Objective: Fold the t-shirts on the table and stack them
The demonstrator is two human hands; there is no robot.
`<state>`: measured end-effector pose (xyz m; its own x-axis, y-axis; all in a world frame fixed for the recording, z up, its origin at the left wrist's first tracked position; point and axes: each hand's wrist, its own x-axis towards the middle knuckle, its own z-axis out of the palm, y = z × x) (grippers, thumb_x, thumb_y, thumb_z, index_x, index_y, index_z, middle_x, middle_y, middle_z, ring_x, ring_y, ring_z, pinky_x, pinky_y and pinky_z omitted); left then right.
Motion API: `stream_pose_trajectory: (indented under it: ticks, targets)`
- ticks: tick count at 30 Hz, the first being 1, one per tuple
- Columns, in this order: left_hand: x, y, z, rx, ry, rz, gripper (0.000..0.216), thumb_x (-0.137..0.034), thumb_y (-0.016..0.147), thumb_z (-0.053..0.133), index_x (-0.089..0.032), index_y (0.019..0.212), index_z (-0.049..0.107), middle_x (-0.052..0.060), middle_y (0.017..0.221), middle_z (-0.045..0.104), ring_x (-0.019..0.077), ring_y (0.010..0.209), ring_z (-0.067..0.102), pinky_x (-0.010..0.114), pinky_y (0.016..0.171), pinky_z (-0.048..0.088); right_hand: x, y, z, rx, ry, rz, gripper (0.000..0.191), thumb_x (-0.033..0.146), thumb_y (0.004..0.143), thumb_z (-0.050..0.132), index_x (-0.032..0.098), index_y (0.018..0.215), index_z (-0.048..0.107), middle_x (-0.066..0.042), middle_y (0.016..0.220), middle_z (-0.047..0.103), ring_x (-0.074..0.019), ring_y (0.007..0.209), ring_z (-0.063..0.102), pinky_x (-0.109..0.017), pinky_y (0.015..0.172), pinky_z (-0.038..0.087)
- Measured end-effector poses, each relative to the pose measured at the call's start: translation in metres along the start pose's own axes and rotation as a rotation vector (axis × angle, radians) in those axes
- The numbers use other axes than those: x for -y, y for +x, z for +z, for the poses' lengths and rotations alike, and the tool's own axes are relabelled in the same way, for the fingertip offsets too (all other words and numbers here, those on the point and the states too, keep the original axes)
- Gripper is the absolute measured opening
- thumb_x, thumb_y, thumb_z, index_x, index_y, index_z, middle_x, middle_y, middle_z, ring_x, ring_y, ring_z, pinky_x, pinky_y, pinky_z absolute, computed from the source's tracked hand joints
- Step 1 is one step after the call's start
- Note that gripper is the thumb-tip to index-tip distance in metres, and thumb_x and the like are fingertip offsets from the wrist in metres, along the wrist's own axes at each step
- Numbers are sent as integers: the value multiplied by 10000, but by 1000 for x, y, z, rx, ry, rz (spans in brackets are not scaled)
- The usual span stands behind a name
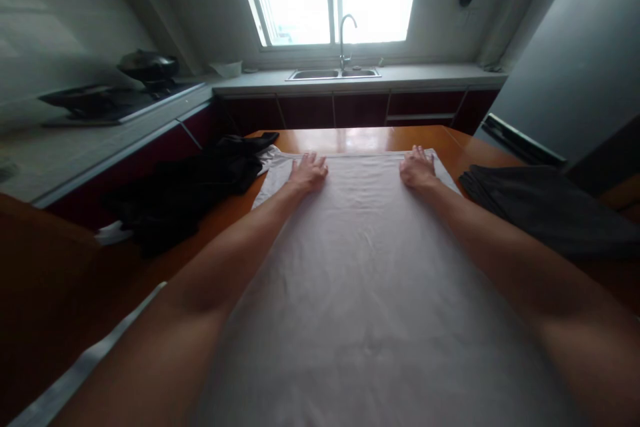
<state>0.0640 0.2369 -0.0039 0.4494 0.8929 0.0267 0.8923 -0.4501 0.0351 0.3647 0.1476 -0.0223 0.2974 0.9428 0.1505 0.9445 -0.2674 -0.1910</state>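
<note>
A pale grey-white garment [365, 267], perhaps a shirt, lies spread across the wooden table [340, 139] with faint wrinkles over its surface. Near its far left corner, my left hand [310, 173] rests on the cloth with fingers apart. My right hand [418, 167] presses on the far right part of the garment, its fingers spread and slightly bent. Both arms stretch forward over the cloth. A bunched piece of the same pale fabric shows left of my left hand.
Dark clothes [200, 180] lie heaped on the table's left side. A folded dark grey garment [540, 203] sits at the right. Beyond the table stand a counter with a sink [315, 74], a stove with a pot [149, 65] at left, and a fridge [565, 53] at right.
</note>
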Motion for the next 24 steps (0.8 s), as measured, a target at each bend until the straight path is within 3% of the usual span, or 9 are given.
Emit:
stream_pose_trajectory:
  ticks: [3,6,8,12,15,19,22,24]
  targets:
    - [-48,3,5,-5,-24,246,588,-435,1047,221,-291,1614,273,37,1699,191,289,1564,153,602,1227,168,46,-7,12,18,31,-188,542,347,1036,308,166,1534,420,-123,1685,234,-244,1546,187,-490,1244,123]
    - [-61,9,11,77,-65,257,605,-528,1041,192,-340,1611,272,13,1703,171,308,1563,150,616,1225,157,57,-5,17,121,60,-311,615,488,1034,298,175,1555,395,-143,1667,276,-284,1539,226,-542,1226,182]
    - [-41,16,12,76,-74,180,629,-568,1030,193,-337,1608,286,17,1705,159,330,1562,141,637,1222,128,35,5,15,134,37,-224,656,511,1028,276,152,1570,368,-160,1671,254,-300,1544,213,-564,1225,170]
    - [33,30,11,41,-75,-34,653,-587,1024,195,-315,1610,289,43,1703,162,353,1561,130,654,1211,128,-38,33,5,116,-33,26,683,489,1022,251,127,1599,306,-159,1681,220,-293,1553,185,-547,1239,148]
    - [74,39,11,42,-46,-72,655,-572,1030,194,-294,1619,267,50,1701,172,338,1561,139,609,1226,125,-71,44,2,117,-43,101,714,525,1014,240,132,1608,285,-152,1690,191,-289,1559,164,-547,1244,120]
    - [86,39,12,-3,-62,-58,637,-509,1045,203,-237,1614,286,70,1689,224,299,1556,181,525,1238,160,-74,43,4,108,-44,94,712,526,1017,224,131,1605,293,-149,1690,188,-280,1562,151,-559,1244,94]
    - [89,26,8,-218,-67,-76,567,-333,1033,264,-169,1559,399,104,1604,407,252,1466,372,411,1196,292,-70,40,5,87,-47,87,703,522,1016,234,134,1596,318,-152,1683,214,-293,1558,167,-578,1238,101]
    - [101,13,2,-344,-14,-118,519,-228,985,324,-161,1450,543,127,1478,542,269,1350,486,403,1123,376,-69,40,6,77,-42,86,702,525,1014,239,137,1591,332,-153,1679,230,-295,1555,176,-576,1237,111]
